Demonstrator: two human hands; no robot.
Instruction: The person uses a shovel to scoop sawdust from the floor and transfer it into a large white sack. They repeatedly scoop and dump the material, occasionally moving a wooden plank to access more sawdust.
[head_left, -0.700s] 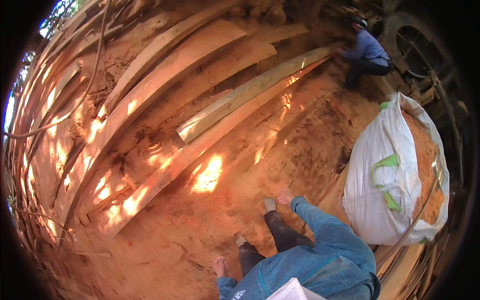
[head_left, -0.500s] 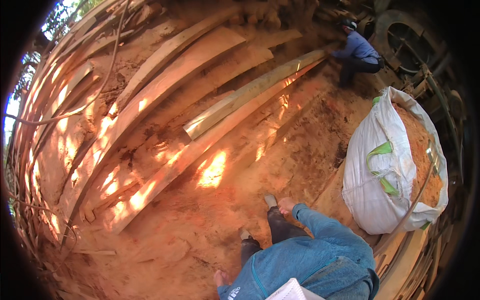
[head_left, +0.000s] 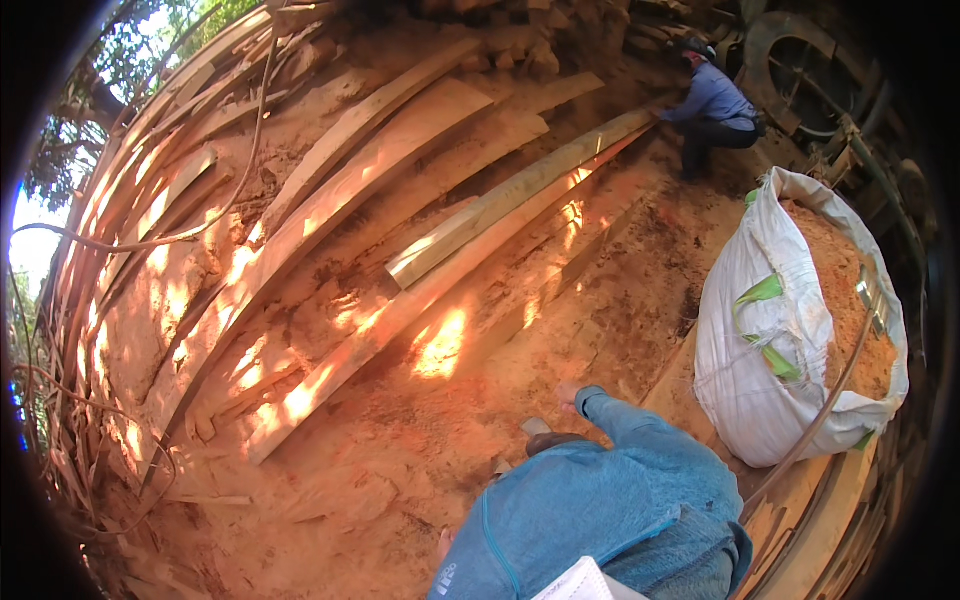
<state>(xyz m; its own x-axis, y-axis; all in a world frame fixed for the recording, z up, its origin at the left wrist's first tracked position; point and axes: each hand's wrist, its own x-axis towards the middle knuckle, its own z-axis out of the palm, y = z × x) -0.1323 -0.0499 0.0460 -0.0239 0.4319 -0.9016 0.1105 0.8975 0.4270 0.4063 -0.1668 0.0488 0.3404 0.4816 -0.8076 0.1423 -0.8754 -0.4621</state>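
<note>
Sawdust-covered ground [head_left: 400, 470] lies under the right hand [head_left: 568, 396], its grip seemingly hidden.

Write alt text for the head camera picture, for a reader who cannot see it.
Seen from above, a person in a blue jacket stands on sawdust-covered ground, right hand open at their side and left hand barely visible. Long rough-sawn planks lie stacked ahead. To the right stands a white sack full of sawdust, and a second person crouches at the planks' far end.

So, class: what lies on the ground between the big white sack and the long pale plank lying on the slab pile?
In the head view, only sawdust-covered ground and low half-buried boards lie between the white sack and the pale plank; nothing stands there.
</note>
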